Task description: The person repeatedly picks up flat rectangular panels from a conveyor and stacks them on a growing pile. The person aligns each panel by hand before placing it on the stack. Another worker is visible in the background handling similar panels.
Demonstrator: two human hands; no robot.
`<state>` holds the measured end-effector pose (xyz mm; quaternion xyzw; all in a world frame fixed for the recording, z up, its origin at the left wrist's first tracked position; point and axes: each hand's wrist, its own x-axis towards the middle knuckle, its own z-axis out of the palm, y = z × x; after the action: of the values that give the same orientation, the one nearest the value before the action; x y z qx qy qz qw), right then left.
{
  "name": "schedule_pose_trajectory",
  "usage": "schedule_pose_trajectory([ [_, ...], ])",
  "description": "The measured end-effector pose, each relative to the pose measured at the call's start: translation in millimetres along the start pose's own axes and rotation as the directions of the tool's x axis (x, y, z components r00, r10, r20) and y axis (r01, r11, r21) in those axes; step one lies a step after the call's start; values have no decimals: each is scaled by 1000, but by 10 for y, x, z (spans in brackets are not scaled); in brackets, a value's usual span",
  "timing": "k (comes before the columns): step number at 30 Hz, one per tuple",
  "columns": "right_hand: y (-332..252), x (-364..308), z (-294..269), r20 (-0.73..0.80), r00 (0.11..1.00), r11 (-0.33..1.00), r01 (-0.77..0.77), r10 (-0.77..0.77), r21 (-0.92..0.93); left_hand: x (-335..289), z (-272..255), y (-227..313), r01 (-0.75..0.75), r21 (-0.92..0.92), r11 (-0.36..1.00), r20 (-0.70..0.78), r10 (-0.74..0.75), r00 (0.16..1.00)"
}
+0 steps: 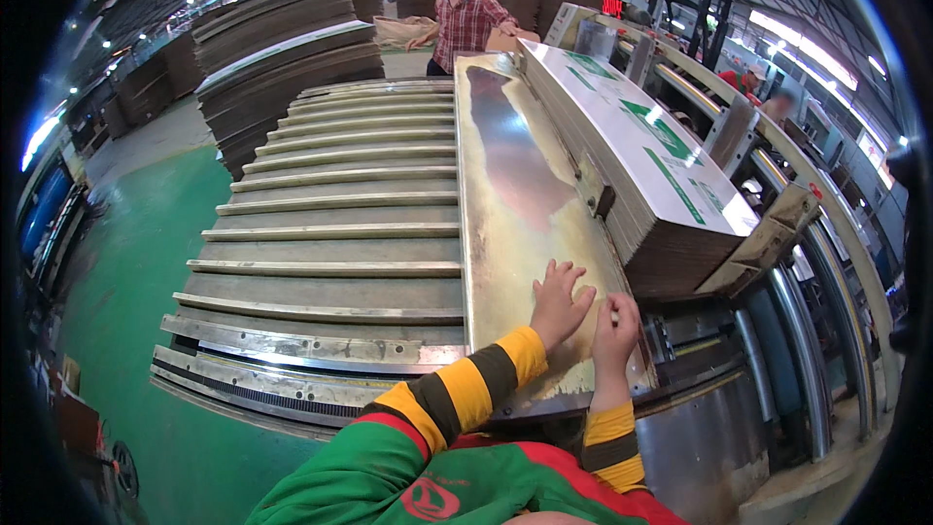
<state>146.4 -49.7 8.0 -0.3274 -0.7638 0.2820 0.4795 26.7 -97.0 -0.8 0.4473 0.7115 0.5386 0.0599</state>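
Note:
Over the near end of a worn metal table [544, 233] are both my hands, in yellow-and-dark striped cuffs. My left hand [561, 303] is open, its fingers spread above the bare metal; contact with it is hard to judge. Just to its right, my right hand [616, 331] is closed, fingers curled toward the thumb. Whatever it may hold is too small to make out. Beyond my right hand stands a tall stack of cardboard sheets [680, 253], its white top sheet [622, 126] printed in green. Neither hand touches the stack.
Left of the table runs a slatted bed of metal bars [340, 233]. Machine rails and rollers [807, 369] flank the stack at right. Farther off stand large cardboard piles [292, 63] and a person in a plaid shirt [466, 24] at the table's far end. The floor [136, 331] is green.

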Motion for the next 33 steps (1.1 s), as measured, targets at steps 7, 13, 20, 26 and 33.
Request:
schedule_pose_trajectory([
  [7,285,-45,80,178,972,949,-198,157,244,21,86,32,-1,9,1000,116,0,993],
  [13,296,-78,107,265,925,888,-346,271,303,41,83,56,-44,-127,991,111,58,992],
  [20,129,-88,42,382,886,935,-333,265,124,30,104,52,-126,-210,970,52,139,989],
  [26,45,-91,-15,379,889,937,-326,258,126,1,135,81,-94,-169,981,121,115,986],
  [33,77,-107,7,369,892,918,-347,261,190,-9,140,72,-101,-196,975,112,125,986],
])
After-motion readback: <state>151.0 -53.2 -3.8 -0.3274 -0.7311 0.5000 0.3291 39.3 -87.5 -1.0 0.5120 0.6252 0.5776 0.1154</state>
